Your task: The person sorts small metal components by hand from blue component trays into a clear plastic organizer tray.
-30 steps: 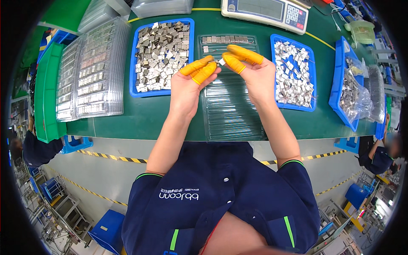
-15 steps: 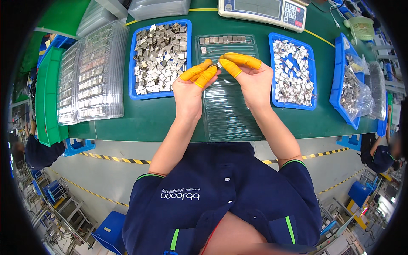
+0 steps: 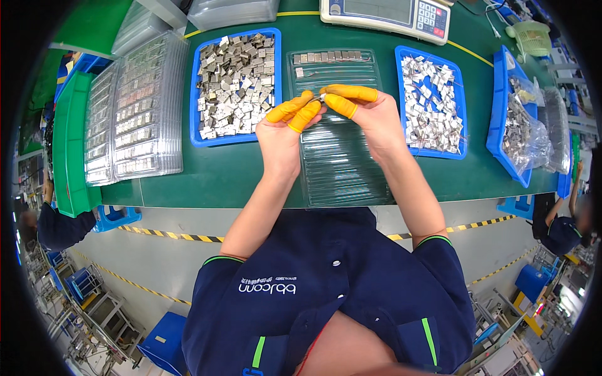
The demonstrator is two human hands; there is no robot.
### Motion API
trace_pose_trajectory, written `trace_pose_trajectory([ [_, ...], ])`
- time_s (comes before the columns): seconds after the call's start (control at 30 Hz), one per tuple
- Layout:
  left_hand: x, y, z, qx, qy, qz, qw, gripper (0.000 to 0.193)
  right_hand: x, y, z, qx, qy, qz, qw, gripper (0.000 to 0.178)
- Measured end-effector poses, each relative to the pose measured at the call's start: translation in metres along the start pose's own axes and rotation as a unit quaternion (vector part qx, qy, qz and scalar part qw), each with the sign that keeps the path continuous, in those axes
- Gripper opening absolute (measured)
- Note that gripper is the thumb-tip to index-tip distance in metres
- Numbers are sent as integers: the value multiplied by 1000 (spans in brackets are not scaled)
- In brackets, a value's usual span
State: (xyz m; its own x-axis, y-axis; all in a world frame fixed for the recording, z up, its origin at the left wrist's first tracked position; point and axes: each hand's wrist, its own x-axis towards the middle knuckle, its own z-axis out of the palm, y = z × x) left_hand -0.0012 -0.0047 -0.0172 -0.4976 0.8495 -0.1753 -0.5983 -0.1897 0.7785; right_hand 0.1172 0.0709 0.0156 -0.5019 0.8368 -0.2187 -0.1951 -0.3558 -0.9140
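Note:
In front of me, both hands meet over a clear ribbed plastic tray (image 3: 343,169). My left hand (image 3: 283,130), with yellow finger covers, pinches a small metal part (image 3: 322,98) that the fingertips mostly hide. From the other side, the yellow-covered thumb and fingers of my right hand (image 3: 370,116) close on the same part. A row of small metal-cased parts (image 3: 332,57) fills the tray's far slot. One more metal-cased part (image 3: 299,72) sits at the left end of the slot below it.
Left of the hands stands a blue bin (image 3: 278,62) of loose metal casings, beyond it stacked filled clear trays (image 3: 147,106) and a green bin (image 3: 75,144). To the right is a blue bin (image 3: 433,153) of wired white-silver parts. A scale (image 3: 385,15) stands at the back.
My right hand has shifted slightly left, its fingertips closer to those of my left hand. The left hand stays nearly in place, and the small metal part remains between them.

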Motion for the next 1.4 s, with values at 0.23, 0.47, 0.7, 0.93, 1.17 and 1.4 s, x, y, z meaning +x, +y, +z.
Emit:
trace_pose_trajectory([
  [0.23, -2, 18, -14, 96, -116, -31, 988, 21, 1, -33, -20, -126, -166, 87, 974, 20],
  [0.47, -6, 30, -19, 68, -202, -71, 975, 22, -20, -31, -6, -186, -150, 6, 971, 16],
  [0.7, -3, 29, -16, 109, -121, -39, 986, 22, -10, -17, 6, -305, -71, -155, 937, 16],
  [0.93, 12, 47, -43, 235, 4, 100, 967, 29, 55, -2, 9, -567, 17, -374, 733, 14],
  [1.17, 18, 64, -69, 341, 44, 166, 924, 22, 77, 30, -2, -696, 17, -395, 599, 12],
  [1.4, 44, 67, -57, 613, -7, 258, 747, 21, 58, -9, -13, -611, 61, -457, 644, 14],
])
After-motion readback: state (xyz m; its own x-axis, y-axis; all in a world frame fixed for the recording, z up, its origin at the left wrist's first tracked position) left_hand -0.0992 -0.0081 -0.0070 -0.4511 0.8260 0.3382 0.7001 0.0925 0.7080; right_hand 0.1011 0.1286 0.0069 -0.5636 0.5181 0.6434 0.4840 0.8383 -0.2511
